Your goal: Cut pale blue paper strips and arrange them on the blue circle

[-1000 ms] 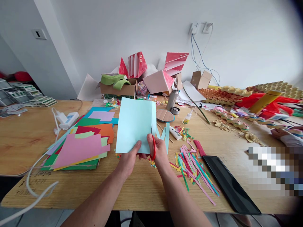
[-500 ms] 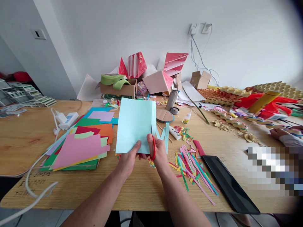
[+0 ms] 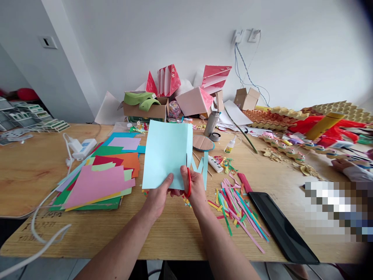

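A light blue sheet of paper (image 3: 166, 151) is held up over the table in front of me. My left hand (image 3: 161, 192) grips its lower edge, thumb on top and fingers underneath. Red-handled scissors (image 3: 189, 182) are in my right hand (image 3: 196, 186), their blades at the sheet's right side, where a long narrow strip runs along a cut line. Light blue strips (image 3: 205, 167) lie on the table just beyond my right hand. The fingers under the paper are partly hidden.
Coloured paper sheets (image 3: 99, 182) are stacked at left, near a white power strip (image 3: 84, 149). Cut strips (image 3: 236, 210) and a black tray (image 3: 282, 225) lie at right. Glue bottles (image 3: 215, 164), a flask (image 3: 212, 123) and a cardboard disc (image 3: 202, 142) stand beyond. A co-worker's hand (image 3: 339, 165) is far right.
Almost nothing differs. Both hands, the paper and the scissors keep nearly the same position.
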`<action>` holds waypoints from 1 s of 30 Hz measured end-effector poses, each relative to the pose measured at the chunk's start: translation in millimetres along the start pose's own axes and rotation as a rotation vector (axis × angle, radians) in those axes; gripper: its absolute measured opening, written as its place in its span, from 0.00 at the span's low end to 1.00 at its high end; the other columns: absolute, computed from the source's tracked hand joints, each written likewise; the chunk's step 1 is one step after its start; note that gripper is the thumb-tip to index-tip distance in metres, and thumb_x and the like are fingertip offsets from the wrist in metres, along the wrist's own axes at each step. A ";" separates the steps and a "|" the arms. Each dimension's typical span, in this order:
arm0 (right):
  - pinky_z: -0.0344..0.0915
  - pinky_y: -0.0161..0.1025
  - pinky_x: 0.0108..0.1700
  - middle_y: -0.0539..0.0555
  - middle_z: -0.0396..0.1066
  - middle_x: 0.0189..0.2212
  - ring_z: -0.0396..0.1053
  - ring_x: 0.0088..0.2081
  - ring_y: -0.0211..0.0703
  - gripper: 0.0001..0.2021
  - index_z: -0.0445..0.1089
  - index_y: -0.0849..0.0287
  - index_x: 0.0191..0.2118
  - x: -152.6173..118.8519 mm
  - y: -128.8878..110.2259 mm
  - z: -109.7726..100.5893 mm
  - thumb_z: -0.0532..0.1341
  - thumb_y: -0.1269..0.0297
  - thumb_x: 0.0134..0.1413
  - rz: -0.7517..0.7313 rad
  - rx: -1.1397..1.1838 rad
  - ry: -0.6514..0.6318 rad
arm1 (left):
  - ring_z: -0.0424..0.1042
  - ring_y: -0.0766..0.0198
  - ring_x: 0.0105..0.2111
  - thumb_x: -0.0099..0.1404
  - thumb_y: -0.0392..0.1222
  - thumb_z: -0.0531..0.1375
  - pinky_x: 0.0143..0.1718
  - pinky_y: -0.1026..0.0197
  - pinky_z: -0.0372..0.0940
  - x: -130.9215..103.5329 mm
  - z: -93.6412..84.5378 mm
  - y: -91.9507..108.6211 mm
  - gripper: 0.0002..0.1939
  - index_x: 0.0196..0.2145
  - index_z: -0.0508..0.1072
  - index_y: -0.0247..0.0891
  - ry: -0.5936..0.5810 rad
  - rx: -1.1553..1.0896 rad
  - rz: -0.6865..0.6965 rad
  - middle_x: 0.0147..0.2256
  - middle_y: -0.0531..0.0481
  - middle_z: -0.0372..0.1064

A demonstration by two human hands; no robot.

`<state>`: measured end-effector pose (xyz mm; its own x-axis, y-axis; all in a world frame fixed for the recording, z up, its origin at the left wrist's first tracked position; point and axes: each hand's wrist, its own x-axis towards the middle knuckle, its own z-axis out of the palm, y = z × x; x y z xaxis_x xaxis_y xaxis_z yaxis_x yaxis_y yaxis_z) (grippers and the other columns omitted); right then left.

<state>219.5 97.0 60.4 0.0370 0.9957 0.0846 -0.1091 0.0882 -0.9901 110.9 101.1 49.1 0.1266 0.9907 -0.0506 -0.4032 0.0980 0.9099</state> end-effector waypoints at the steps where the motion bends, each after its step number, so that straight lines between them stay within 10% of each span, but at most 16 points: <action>1: 0.54 0.33 0.15 0.50 0.63 0.09 0.62 0.13 0.39 0.28 0.69 0.60 0.24 0.3 0.0 -1.0 0.54 0.38 0.57 0.002 -0.010 0.002 | 0.65 0.66 0.17 0.54 0.53 0.67 0.21 0.63 0.57 -0.1 0.1 0.1 0.17 0.24 0.72 0.35 0.005 -0.002 -0.004 0.16 0.53 0.67; 30: 0.56 0.34 0.15 0.49 0.65 0.11 0.62 0.13 0.39 0.27 0.65 0.57 0.23 4.9 6.3 -11.4 0.55 0.37 0.56 -0.020 -0.080 0.078 | 0.66 0.66 0.16 0.54 0.52 0.67 0.20 0.62 0.59 -0.7 -1.0 -6.1 0.16 0.29 0.73 0.35 0.002 0.016 -0.009 0.19 0.54 0.68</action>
<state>230.3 102.1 53.3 0.1160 0.9884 0.0984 -0.0286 0.1023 -0.9943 112.3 99.9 43.1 0.1284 0.9899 -0.0594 -0.3873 0.1052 0.9159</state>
